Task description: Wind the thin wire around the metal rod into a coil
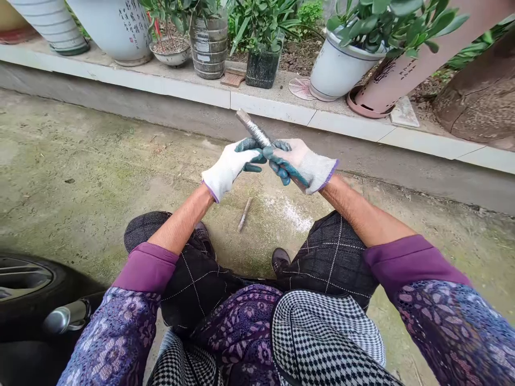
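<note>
A grey rod (pixel 256 131) with a shiny, rough silver stretch along its middle is held up in front of me, slanting to the upper left. My right hand (pixel 292 161), in a white glove with a blue-green coated palm, wraps round its lower end. My left hand (pixel 238 161), gloved the same way, has its thumb and fingers curled in against the rod beside the right hand's fingertips. The rod's lower end is hidden by the gloves. On the ground below lies a thin short stick (pixel 244 214) with silvery patches. Pale flakes (pixel 295 214) are scattered to its right.
A tiled ledge (pixel 181 88) runs across ahead, bearing several potted plants, including a white pot (pixel 340 64) and a pink tall pot (pixel 396 78). At lower left are a black wheel (pixel 28 279) and a metal cylinder (pixel 66 316). Concrete ground (pixel 88 171) surrounds my feet.
</note>
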